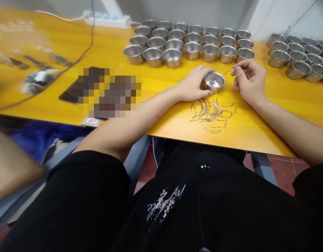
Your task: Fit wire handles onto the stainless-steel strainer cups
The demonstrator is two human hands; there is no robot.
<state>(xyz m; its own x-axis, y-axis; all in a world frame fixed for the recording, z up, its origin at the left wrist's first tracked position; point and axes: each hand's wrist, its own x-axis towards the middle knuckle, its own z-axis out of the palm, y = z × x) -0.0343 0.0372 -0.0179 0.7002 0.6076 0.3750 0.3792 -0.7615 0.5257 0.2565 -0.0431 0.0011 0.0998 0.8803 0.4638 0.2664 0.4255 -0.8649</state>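
Note:
My left hand (194, 84) grips a small perforated metal cup (214, 83) from its left side, and the cup stands upright on the table. Between the thumb and fingers of my right hand (249, 79) is a thin curved wire handle (228, 71). Its far end reaches the cup's right rim; whether it is hooked into a hole is too small to tell. Just in front of the cup lies a loose pile of curved wire handles (212, 112).
Rows of perforated cups (172, 57) stand behind my hands. More cups (298, 70), some with wires, are at the right. A power strip (107, 20), a dark cable (82, 56) and a phone (72, 91) lie left on the yellow table (161, 122). Another person's limb (11, 164) shows at far left.

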